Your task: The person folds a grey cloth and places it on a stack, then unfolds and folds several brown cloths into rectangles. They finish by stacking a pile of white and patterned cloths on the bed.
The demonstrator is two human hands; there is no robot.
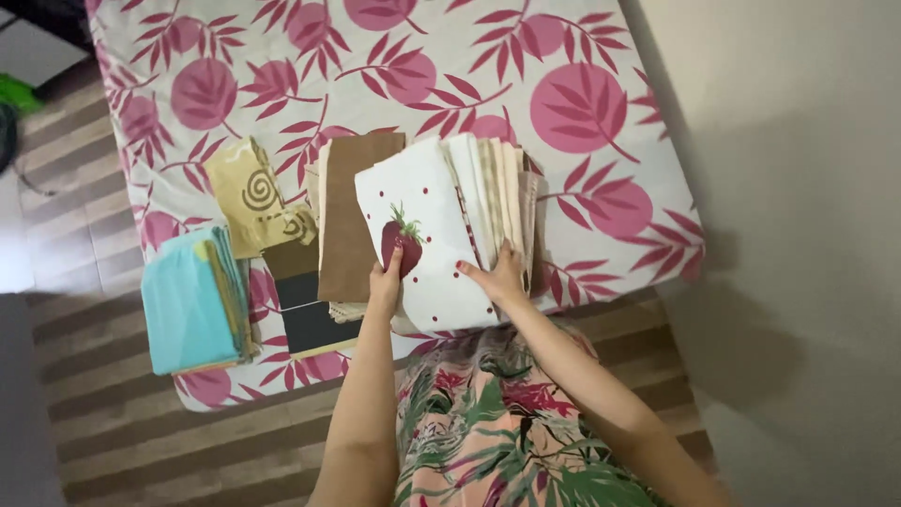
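Note:
A folded white cloth with a red strawberry print (427,221) lies on top of a stack of folded cream and striped cloths (502,192) on the bed. My left hand (387,282) grips its near left edge, fingers curled over the strawberry. My right hand (497,275) presses flat on the near right edge, thumb on the white cloth and fingers against the stack's side. A folded brown cloth (355,211) lies just left of the white one, partly under it.
A pink leaf-print bedsheet (563,103) covers the mattress. A turquoise folded pile (188,305), a yellow spiral-print cloth (253,192) and a black folded piece (310,310) lie at the left. A beige wall (798,235) stands to the right. Striped floor (141,432) lies below.

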